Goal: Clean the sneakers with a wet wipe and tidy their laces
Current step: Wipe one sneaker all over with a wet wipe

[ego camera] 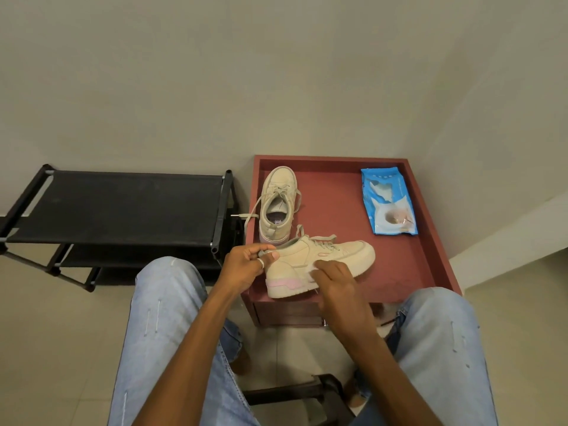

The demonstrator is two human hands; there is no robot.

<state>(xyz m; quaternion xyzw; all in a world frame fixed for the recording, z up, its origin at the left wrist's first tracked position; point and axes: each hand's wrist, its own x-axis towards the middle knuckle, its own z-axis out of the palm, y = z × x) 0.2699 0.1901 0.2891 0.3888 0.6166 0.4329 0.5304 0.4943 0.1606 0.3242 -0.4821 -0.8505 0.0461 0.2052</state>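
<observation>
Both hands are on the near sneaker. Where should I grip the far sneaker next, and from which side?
Take the far sneaker by its heel collar, probably from above on the near side: it stands upright, heel toward you, mouth open upward, so fingers can hook inside. Keep off the loose lace trailing over the table's left edge.

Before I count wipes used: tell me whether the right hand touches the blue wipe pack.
Apart. The head view shows the right hand on the near sneaker, with bare red tabletop between it and the wipe pack.
</observation>
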